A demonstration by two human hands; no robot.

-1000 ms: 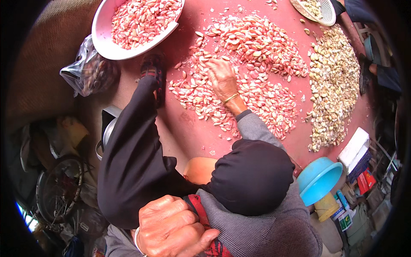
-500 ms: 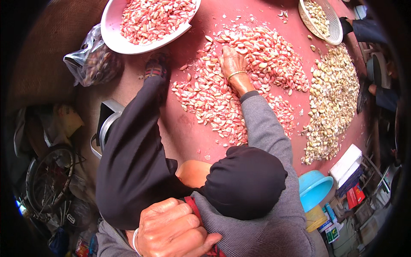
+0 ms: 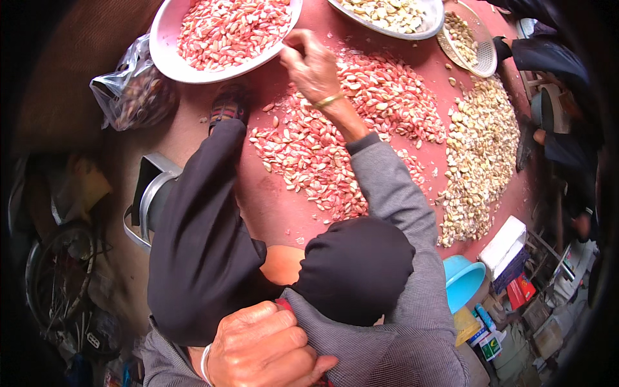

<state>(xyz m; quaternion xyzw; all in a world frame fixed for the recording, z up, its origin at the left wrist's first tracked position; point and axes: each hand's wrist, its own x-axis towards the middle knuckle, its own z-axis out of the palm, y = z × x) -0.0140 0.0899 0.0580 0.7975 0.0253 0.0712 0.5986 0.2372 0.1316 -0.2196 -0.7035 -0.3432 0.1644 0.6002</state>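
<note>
Single head-worn fisheye view, looking steeply down from above the person's own lap; the left hand (image 3: 264, 348) sits close at the lower edge, the right hand (image 3: 313, 64) reaches far toward the top centre. The red table (image 3: 271, 200) fills the upper middle of the frame, edges bowing toward a dark vignetted rim. No second view to overlap.

Count, head view: 2 hands of the wearer, left hand (image 3: 264, 351) and right hand (image 3: 313, 64). 2 round bowls: white bowl (image 3: 169, 55), metal bowl (image 3: 425, 26). 1 woven basket (image 3: 480, 55). 1 clear plastic bag (image 3: 132, 93). 1 blue tub (image 3: 465, 284). 2 loose heaps: red kernels (image 3: 322, 155), pale kernels (image 3: 480, 155).
</note>
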